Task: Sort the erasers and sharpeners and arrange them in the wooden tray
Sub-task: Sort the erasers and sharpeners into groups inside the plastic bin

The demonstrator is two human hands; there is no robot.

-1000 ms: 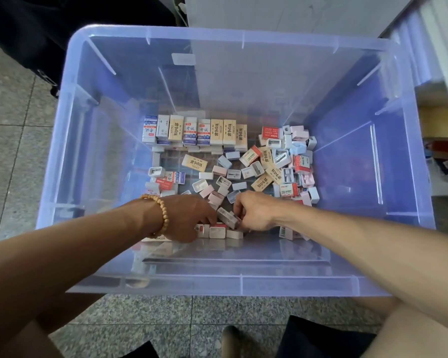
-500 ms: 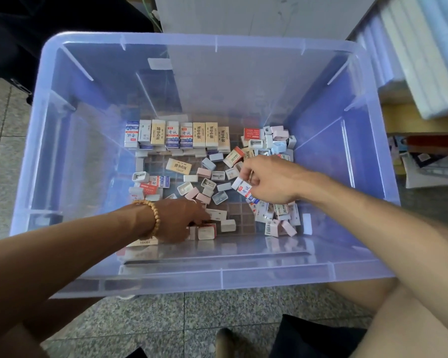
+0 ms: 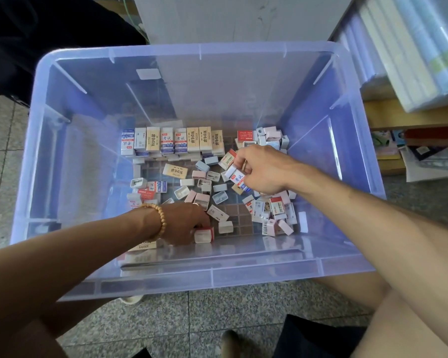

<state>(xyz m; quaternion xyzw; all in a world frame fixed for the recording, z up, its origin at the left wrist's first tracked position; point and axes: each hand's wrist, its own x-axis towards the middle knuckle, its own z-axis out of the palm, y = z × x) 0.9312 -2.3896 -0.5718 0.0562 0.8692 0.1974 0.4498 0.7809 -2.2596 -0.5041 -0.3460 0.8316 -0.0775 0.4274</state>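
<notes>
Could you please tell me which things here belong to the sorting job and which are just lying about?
Job:
row of erasers
loose erasers and sharpeners
eraser in right hand
left hand
clear bin

Lying about:
stacked papers
books

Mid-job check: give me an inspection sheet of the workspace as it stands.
Surface: clear plastic bin on speckled floor tiles.
Job's things: row of erasers standing along the far side; loose erasers and sharpeners scattered mid-bin.
Clutter: nothing seen.
Hands: right hand holds a blue-and-white eraser; left hand touches a red-and-white eraser.
Cables: green cable behind the bin.
Surroundings: stacked paper packs at right.
</notes>
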